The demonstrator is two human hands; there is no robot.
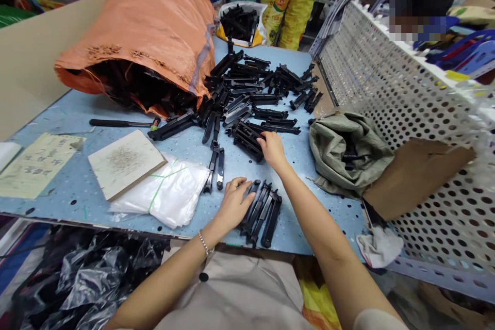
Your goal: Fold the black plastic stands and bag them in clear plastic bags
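Beneath left hand point(234, 201), black bar bundle point(264, 215)

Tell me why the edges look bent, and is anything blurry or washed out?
Head view: the wide lens bows the perforated panel; light is flat, with faint shadows under the left hand and right hand; the black parts merge into dark shapes.

One head-worn camera, close above the near edge of the blue table point(73, 113), faces forward and down across it.
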